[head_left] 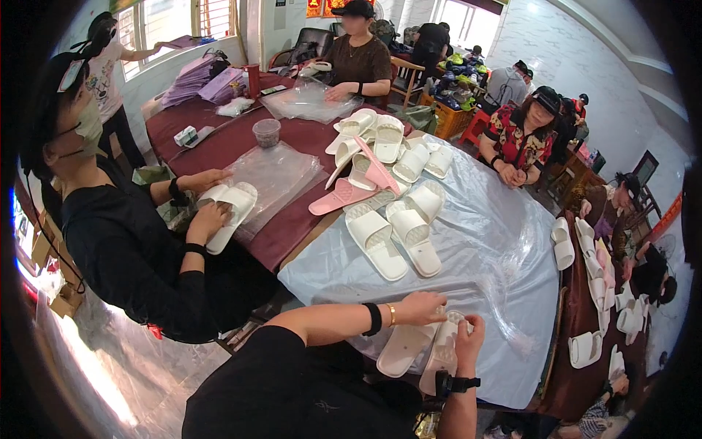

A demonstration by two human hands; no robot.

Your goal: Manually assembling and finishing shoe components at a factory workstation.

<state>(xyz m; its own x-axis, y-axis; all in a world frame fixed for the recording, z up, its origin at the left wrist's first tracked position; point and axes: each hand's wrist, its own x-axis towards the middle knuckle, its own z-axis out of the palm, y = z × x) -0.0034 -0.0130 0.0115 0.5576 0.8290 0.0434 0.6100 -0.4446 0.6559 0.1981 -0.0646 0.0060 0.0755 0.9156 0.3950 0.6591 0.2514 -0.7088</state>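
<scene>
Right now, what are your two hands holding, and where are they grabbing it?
A pair of white plastic slippers. The left hand grips the upper end of one; the right hand holds the other's upper end.

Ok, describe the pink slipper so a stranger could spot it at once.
Start at the big round table under clear plastic sheeting. At its far left edge lies a heap of white plastic slippers. The flat pink plastic slipper lies at the heap's near side, beside another pink one propped upright.

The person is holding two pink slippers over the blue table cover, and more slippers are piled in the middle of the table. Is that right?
Not quite. The head view shows the two slippers in the left hand and right hand are white, not pink. They are over the blue table cover, with the slipper pile beyond.
</scene>
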